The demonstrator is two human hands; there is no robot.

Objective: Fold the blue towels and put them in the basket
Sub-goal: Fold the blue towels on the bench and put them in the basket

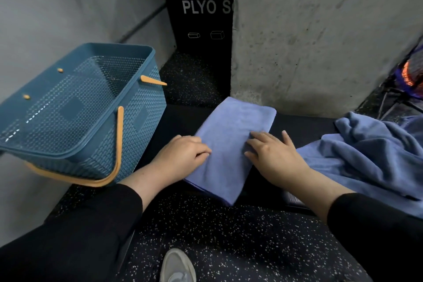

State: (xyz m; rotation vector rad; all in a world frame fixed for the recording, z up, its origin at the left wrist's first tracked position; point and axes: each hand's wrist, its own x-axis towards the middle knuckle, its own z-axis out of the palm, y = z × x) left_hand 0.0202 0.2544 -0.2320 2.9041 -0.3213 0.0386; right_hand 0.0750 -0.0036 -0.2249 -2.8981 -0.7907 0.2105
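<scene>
A folded blue towel point(226, 144) lies on the dark bench point(176, 121) in the middle of the frame, its long side running from lower left to upper right. The left hand point(180, 155) rests at the towel's left edge, its fingers point(201, 151) curled loosely onto the cloth; whether they pinch the edge cannot be told. The right hand point(272, 155) lies flat on the towel's right part, fingers spread and straight, pressing it down. Both arms wear black sleeves point(375, 224).

At the left of the frame a blue plastic basket point(142, 119) with orange handles point(117, 144) stands on the bench, tilted in the view and holding no towel. At the right, a heap of unfolded blue towels point(370, 158) sprawls over the bench, just beside the right wrist. Behind stand a concrete wall point(320, 30) and a black panel lettered "PLYO" point(199, 7). A grey shoe point(177, 265) shows on the speckled floor point(240, 236) at the bottom.
</scene>
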